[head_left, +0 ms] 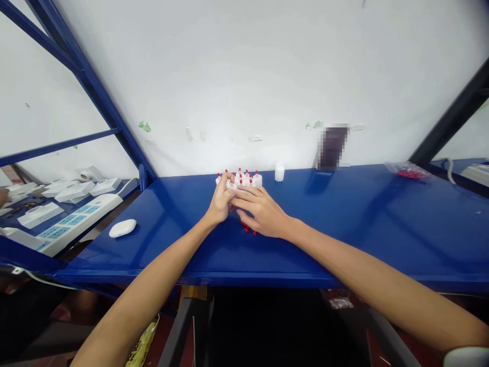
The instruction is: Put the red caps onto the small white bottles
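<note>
Several white bottles with red tips stand in a tight group on the blue table, near the wall. My left hand is in front of the group, its fingers curled around something I cannot make out. Touching its fingertips from the right is my right hand, palm down with its fingers stretched and apart. Small red caps lie on the table below my right hand, partly covered by it. A white bottle without a red tip stands alone to the right of the group.
A white oval case lies on the table's left part. A dark upright object, pixelated, leans on the wall. At the back right is a plastic bag with red pieces. A power strip and white boxes are on the left neighbouring table.
</note>
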A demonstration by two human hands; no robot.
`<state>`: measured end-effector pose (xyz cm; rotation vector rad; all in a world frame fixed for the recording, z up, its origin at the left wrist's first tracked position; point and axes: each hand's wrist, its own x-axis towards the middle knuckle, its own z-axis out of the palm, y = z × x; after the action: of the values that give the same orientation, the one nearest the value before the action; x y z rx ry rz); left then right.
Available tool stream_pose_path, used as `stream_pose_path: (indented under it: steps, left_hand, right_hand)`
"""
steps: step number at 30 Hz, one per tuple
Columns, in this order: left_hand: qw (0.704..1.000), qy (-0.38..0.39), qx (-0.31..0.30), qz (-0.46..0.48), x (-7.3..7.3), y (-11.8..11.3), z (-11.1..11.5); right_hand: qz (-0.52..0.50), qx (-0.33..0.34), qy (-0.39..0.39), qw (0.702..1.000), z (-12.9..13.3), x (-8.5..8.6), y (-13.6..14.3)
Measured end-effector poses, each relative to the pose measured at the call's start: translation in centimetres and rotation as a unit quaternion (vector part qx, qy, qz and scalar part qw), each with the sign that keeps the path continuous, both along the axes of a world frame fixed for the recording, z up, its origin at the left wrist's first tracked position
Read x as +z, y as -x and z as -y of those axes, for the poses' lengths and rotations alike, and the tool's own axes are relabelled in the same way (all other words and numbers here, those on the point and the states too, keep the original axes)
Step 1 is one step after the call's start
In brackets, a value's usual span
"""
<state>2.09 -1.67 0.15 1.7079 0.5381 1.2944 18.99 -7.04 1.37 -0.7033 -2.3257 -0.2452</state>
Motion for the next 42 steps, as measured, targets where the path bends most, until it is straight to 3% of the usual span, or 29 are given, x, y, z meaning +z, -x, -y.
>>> stream_pose_path:
  steps: [5,10,14,20,23,26,29,32,36,42]
  left_hand:
    - [0.999,0.010,0.036,-0.025,0.0,-0.3,0.4]
    - [0.973,-0.052,0.128,-0.183,0.3,0.9,0.0]
    - [0.936,-0.108,0.180,-0.284,0.5,1.9,-0.4]
    - [0.907,-0.168,0.179,-0.343,0.9,1.7,-0.4]
    - [0.905,-0.180,0.165,-0.349,0.8,1.6,-0.3]
    - [0.913,-0.175,0.154,-0.334,0.7,1.5,-0.3]
    - [0.928,-0.161,0.133,-0.308,0.6,1.4,-0.2]
    - [0.940,-0.153,0.111,-0.283,0.7,1.3,-0.2]
    - [0.946,-0.155,0.122,-0.255,0.9,1.3,-0.3]
    - [0.937,-0.174,0.175,-0.245,1.3,1.4,0.1]
  right_hand:
    - [-0.072,-0.015,-0.014,0.997,-0.4,0.0,-0.2]
    - [-0.188,-0.108,0.012,0.976,-2.1,0.1,-2.6]
    - [-0.127,-0.109,0.083,0.982,-3.5,-0.5,-4.2]
    - [-0.036,-0.073,0.128,0.988,-4.1,-1.5,-4.6]
    - [-0.053,-0.077,0.117,0.989,-4.2,-1.6,-4.7]
    - [-0.139,-0.106,0.097,0.980,-4.8,-1.6,-5.2]
    - [-0.207,-0.224,0.082,0.949,-6.2,-1.7,-6.7]
    - [-0.145,-0.325,0.120,0.927,-7.9,-2.3,-8.7]
    - [-0.061,-0.322,0.169,0.930,-9.0,-3.1,-9.9]
    - [-0.071,-0.338,0.103,0.933,-7.2,-2.1,-8.7]
